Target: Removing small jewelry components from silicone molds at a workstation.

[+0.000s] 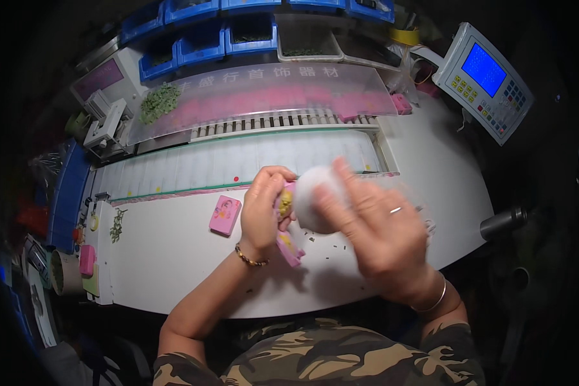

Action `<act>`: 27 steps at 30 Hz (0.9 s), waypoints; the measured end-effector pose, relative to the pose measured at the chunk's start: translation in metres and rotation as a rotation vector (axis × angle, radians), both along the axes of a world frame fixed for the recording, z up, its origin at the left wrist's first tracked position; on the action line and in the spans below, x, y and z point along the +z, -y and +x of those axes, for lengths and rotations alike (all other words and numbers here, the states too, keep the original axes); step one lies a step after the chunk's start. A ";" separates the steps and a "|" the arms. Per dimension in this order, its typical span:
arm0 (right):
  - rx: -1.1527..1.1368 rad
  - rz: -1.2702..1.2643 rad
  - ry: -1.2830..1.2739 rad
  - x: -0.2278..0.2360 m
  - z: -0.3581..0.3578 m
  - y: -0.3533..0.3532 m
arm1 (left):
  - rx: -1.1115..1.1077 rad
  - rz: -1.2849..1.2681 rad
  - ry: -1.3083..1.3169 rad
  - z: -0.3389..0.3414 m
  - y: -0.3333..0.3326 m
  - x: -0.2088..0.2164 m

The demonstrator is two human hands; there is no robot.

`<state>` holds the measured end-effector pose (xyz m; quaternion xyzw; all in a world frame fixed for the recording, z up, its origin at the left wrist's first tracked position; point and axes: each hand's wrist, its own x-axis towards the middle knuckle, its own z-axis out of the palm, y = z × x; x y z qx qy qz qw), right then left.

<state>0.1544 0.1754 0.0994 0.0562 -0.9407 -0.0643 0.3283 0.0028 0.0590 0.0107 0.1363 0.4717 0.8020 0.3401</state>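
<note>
Above the white, curved-edge tabletop (pixel 174 278), your right hand (pixel 387 231) angles up-left, motion-blurred, gripping a white round object (pixel 309 215). Your left hand (pixel 262 209) points up, fingers curled around a pink-and-yellow limp piece (pixel 285 204), just beside it.

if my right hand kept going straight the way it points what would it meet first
Most likely the white round thing that the right hand overlaps; beyond it lies the white strip, though depth is unclear.
</note>
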 end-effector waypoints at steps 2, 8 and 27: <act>0.067 0.037 0.130 -0.027 -0.002 0.019 | 0.094 0.090 -0.393 0.002 -0.005 0.003; 0.099 -0.057 0.360 -0.056 0.013 -0.017 | 0.145 -0.005 -0.123 -0.011 0.011 -0.002; 0.291 -1.409 0.230 -0.062 -0.030 -0.011 | -0.044 0.138 -0.144 0.029 0.017 -0.002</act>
